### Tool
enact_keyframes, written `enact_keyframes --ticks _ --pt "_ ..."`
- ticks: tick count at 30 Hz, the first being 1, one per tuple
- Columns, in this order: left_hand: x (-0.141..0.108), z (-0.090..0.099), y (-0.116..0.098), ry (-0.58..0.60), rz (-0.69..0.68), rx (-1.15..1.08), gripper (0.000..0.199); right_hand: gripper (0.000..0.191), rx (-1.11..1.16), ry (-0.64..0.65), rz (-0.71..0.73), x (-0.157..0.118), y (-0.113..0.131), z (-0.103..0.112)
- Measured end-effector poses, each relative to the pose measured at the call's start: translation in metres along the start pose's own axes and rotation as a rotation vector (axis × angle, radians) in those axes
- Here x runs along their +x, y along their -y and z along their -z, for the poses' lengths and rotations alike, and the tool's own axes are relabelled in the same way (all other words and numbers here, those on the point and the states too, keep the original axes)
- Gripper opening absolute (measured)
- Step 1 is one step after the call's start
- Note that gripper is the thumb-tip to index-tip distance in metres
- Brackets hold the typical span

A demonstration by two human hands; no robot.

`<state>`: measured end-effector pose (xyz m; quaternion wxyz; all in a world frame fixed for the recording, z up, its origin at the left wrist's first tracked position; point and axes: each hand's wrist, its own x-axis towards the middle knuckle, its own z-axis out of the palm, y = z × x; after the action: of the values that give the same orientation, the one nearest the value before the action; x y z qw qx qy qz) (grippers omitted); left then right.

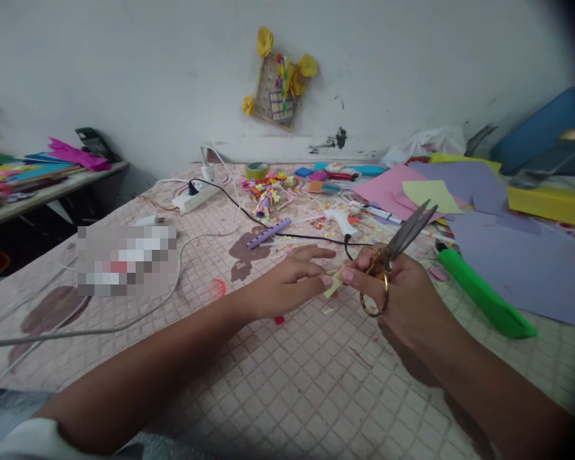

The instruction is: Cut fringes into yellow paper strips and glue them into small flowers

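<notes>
A small pale yellow paper strip [333, 285] is held between my two hands. My left hand [297, 281] pinches its left end with thumb and a finger, the other fingers stretched to the right. My right hand [402, 291] touches the strip's upper right end with thumb and fingertip. The same hand carries scissors [409, 235] with gold handles, looped on its fingers, blades pointing up and to the right, slightly apart. Below the strip, a scrap of paper and a red piece [279, 320] lie on the checked tablecloth [287, 383].
A white glue gun [340, 222], a purple strip with holes [269, 233] and paper scraps lie beyond my hands. A green cutter [483, 294] and coloured sheets [522, 262] are at right. Left are a power strip [196, 198] and white cables.
</notes>
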<state>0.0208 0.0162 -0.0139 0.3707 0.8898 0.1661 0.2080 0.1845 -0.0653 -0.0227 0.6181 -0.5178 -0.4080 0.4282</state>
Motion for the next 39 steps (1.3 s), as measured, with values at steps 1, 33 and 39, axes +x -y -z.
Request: enact_keyframes --ticks 1,33,39 --pt "0.0000 -0.0006 0.0004 -0.005 -0.006 -0.003 0.025 0.025 -0.002 0.001 0.001 0.0002 -0.0007 0.0003" --pt "-0.0012 -0.0055 -0.0028 -0.019 -0.078 0.110 0.026 0.026 -0.065 0.030 0.023 -0.0046 0.0019 0.0005" --pt "-0.0021 -0.0051 -0.0031 -0.052 0.001 0.059 0.028 0.026 -0.044 0.035 0.017 -0.0034 0.0017 0.0015"
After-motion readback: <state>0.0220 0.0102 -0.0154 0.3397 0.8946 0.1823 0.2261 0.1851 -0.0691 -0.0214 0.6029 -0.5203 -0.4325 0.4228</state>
